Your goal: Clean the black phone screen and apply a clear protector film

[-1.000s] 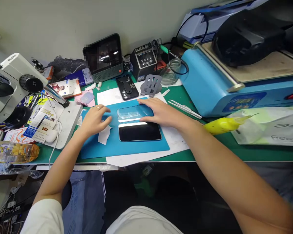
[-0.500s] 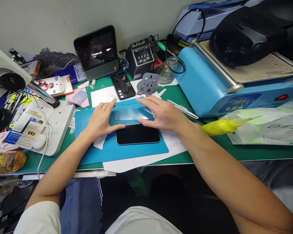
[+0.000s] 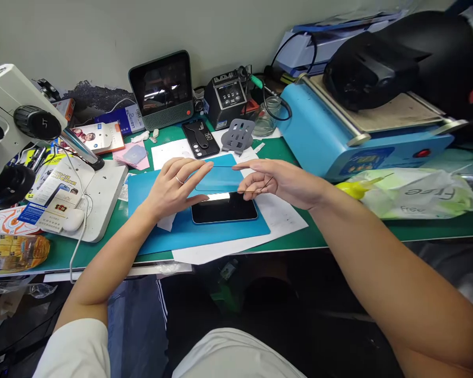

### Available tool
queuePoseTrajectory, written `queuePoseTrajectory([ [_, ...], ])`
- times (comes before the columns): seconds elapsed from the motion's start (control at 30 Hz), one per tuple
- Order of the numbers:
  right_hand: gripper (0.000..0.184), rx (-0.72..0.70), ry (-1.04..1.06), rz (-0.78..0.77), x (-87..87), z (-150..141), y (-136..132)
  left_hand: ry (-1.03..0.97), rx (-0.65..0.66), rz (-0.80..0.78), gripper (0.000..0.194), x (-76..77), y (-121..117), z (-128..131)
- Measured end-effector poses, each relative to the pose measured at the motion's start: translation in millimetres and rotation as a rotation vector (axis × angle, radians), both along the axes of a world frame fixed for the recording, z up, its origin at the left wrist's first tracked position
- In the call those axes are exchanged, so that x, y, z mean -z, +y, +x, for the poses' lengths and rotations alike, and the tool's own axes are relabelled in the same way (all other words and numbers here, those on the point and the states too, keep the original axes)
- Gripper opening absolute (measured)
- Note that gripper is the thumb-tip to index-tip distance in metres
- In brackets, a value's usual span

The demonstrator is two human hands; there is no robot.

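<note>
A clear screen protector with a thin dark border is held between my two hands, above a phone. My left hand is closed on its left end, fingertips at the far edge and thumb at the near edge. At the other end my right hand grips it, with fingers partly behind the clear sheet. Screen up, the phone lies on a blue mat; a bright reflection shows along its far edge.
Behind the mat lie a black phone case and a grey stand. A microscope base stands left. To the right are a blue machine, a yellow bottle and a plastic packet.
My right hand has turned and shifted slightly right, its fingers now curled at the protector's right end. The protector appears tilted. The view has swung a little.
</note>
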State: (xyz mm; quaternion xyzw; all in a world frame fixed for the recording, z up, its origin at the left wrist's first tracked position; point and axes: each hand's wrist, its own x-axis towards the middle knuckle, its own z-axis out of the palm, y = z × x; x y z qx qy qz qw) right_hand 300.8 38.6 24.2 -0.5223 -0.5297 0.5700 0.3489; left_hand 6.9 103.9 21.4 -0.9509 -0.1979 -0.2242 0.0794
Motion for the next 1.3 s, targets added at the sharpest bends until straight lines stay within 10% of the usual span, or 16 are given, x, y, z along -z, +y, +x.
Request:
queuePoseTrajectory([
  [1.0, 0.044, -0.049, 0.198, -0.401, -20.6, -15, -21, -0.041, 0.097, 0.118, 0.069, -12.1, -13, -6],
  [1.3, 0.086, 0.000, -0.017, 0.101, 23.1, 19, -32, 0.036, -0.072, -0.449, 0.067, -4.0, -10, -9],
])
